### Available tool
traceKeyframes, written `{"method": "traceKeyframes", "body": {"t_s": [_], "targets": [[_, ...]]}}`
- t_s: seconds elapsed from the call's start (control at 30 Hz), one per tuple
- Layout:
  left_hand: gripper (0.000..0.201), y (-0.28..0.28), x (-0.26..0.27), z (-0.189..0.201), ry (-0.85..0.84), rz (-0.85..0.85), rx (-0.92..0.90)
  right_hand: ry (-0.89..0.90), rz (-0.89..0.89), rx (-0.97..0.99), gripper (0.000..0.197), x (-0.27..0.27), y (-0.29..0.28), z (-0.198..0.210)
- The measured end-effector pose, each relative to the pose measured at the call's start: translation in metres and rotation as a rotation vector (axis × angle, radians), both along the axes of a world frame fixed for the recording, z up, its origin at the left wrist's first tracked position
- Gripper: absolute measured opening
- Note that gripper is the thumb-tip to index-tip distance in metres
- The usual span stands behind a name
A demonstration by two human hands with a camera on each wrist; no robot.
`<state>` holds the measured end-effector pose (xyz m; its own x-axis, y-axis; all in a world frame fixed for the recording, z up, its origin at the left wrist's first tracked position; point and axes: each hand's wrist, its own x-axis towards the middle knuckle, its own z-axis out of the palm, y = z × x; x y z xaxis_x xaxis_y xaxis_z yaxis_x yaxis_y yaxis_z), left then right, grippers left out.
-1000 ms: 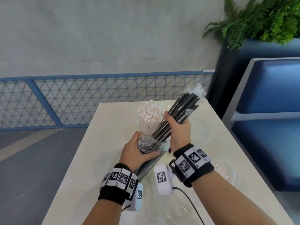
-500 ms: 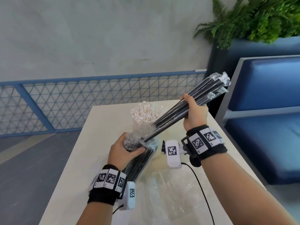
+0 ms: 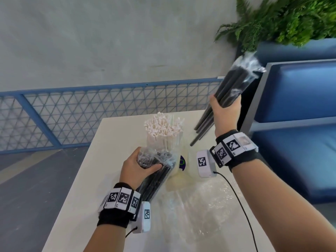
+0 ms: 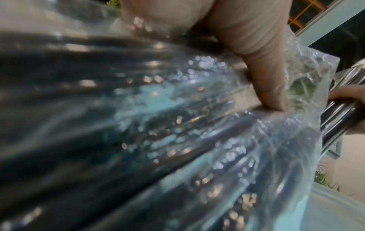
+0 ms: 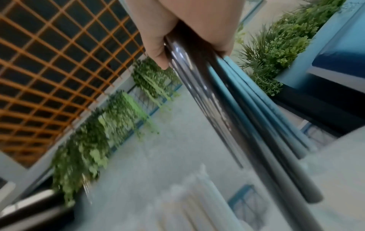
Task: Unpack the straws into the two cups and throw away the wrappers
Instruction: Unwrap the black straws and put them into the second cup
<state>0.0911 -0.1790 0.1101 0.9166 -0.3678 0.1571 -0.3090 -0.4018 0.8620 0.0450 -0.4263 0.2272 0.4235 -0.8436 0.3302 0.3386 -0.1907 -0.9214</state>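
My right hand (image 3: 224, 110) grips a bunch of black straws (image 3: 234, 86), each in thin clear film, lifted above the table's far right and tilted. In the right wrist view the same black straws (image 5: 247, 125) run down from my fist. My left hand (image 3: 138, 166) holds the clear plastic wrapper (image 3: 158, 171) near its open mouth, with more black straws still inside it. The left wrist view shows my thumb (image 4: 262, 75) pressing on that wrapper (image 4: 177, 132). A cup full of white paper-wrapped straws (image 3: 163, 131) stands behind my left hand.
A crumpled clear wrapper (image 3: 200, 206) lies on the white table (image 3: 101, 160) in front of me. A small white container with a dark label (image 3: 180, 166) stands beside the bag. A blue bench (image 3: 300, 124) and a planter (image 3: 291, 19) border the right; a blue mesh railing (image 3: 91, 110) runs behind.
My right hand has pulled the bunch of black straws out of the bag, up and to the right. My left hand has kept its hold on the wrapper.
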Motion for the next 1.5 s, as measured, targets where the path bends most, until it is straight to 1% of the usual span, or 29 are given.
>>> {"method": "traceKeyframes", "body": {"t_s": [0.1, 0.13, 0.2, 0.27, 0.4, 0.47, 0.53, 0.57, 0.6, 0.63, 0.67, 0.7, 0.73, 0.77, 0.83, 0.87, 0.9, 0.97, 1.03, 1.13, 1.2, 1.23, 1.27, 1.33, 1.37, 1.43, 1.5], "targets": [[0.053, 0.000, -0.003, 0.004, -0.017, -0.010, -0.019, 0.157, 0.060, -0.064, 0.032, 0.002, 0.006, -0.034], [0.048, 0.000, -0.004, 0.006, -0.024, -0.020, -0.031, 0.206, 0.071, -0.072, 0.032, 0.002, 0.007, -0.045], [0.045, -0.001, -0.006, 0.006, -0.032, -0.037, -0.049, 0.267, 0.081, -0.085, 0.038, 0.002, 0.007, -0.062], [0.043, -0.002, -0.007, 0.007, -0.037, -0.041, -0.064, 0.284, 0.090, -0.110, 0.044, 0.001, 0.008, -0.072], [0.043, -0.002, -0.007, 0.005, -0.049, -0.047, -0.088, 0.261, 0.152, -0.095, 0.049, -0.002, 0.009, -0.078], [0.044, -0.002, -0.007, 0.003, -0.046, -0.048, -0.099, 0.278, 0.125, -0.117, 0.050, -0.002, 0.011, -0.076], [0.044, -0.001, -0.008, 0.004, -0.049, -0.044, -0.109, 0.296, -0.007, -0.280, 0.048, -0.007, 0.019, -0.067], [0.044, 0.000, -0.007, 0.004, -0.050, -0.041, -0.120, 0.260, -0.062, -0.388, 0.044, -0.012, 0.026, -0.061], [0.044, 0.000, -0.007, 0.004, -0.050, -0.036, -0.132, 0.212, -0.060, -0.469, 0.036, -0.016, 0.036, -0.055], [0.045, 0.002, -0.007, 0.005, -0.045, -0.031, -0.147, 0.181, 0.002, -0.523, 0.028, -0.020, 0.047, -0.052], [0.046, 0.003, -0.006, 0.007, -0.037, -0.029, -0.168, 0.195, 0.098, -0.570, 0.021, -0.025, 0.058, -0.051], [0.047, 0.004, -0.006, 0.008, -0.032, -0.026, -0.195, 0.255, 0.194, -0.609, 0.019, -0.028, 0.069, -0.052], [0.048, 0.005, -0.006, 0.009, -0.032, -0.024, -0.225, 0.341, 0.268, -0.630, 0.023, -0.030, 0.077, -0.056], [0.050, 0.006, -0.006, 0.010, -0.034, -0.024, -0.260, 0.430, 0.326, -0.618, 0.031, -0.031, 0.083, -0.061], [0.056, 0.008, -0.007, 0.009, -0.024, -0.025, -0.336, 0.594, 0.424, -0.479, 0.048, -0.032, 0.091, -0.068], [0.060, 0.010, -0.008, 0.009, -0.015, -0.029, -0.369, 0.646, 0.476, -0.397, 0.051, -0.032, 0.094, -0.070], [0.066, 0.011, -0.009, 0.008, -0.014, -0.044, -0.392, 0.663, 0.528, -0.332, 0.049, -0.032, 0.097, -0.070], [0.074, 0.013, -0.011, 0.006, -0.015, -0.083, -0.387, 0.646, 0.591, -0.258, 0.040, -0.030, 0.103, -0.069], [0.080, 0.014, -0.012, 0.005, 0.015, -0.130, -0.391, 0.631, 0.618, -0.243, 0.034, -0.029, 0.107, -0.067], [0.094, 0.016, -0.011, 0.003, 0.082, -0.171, -0.437, 0.610, 0.648, -0.226, 0.038, -0.030, 0.109, -0.064], [0.092, 0.018, -0.010, 0.002, 0.110, -0.165, -0.437, 0.587, 0.684, -0.208, 0.044, -0.030, 0.108, -0.063], [0.088, 0.019, -0.011, 0.002, 0.111, -0.150, -0.424, 0.577, 0.686, -0.237, 0.048, -0.030, 0.108, -0.064], [0.085, 0.019, -0.011, 0.002, 0.097, -0.126, -0.399, 0.574, 0.645, -0.335, 0.051, -0.030, 0.107, -0.064], [0.076, 0.018, -0.013, 0.003, 0.076, -0.092, -0.366, 0.514, 0.475, -0.631, 0.053, -0.028, 0.107, -0.061], [0.072, 0.017, -0.013, 0.003, 0.066, -0.085, -0.364, 0.453, 0.435, -0.743, 0.048, -0.028, 0.107, -0.057], [0.069, 0.016, -0.012, 0.004, 0.058, -0.082, -0.354, 0.389, 0.511, -0.889, 0.034, -0.026, 0.107, -0.046], [0.069, 0.014, -0.012, 0.004, 0.044, -0.074, -0.337, 0.435, 0.560, -1.004, 0.025, -0.023, 0.109, -0.037]]}}
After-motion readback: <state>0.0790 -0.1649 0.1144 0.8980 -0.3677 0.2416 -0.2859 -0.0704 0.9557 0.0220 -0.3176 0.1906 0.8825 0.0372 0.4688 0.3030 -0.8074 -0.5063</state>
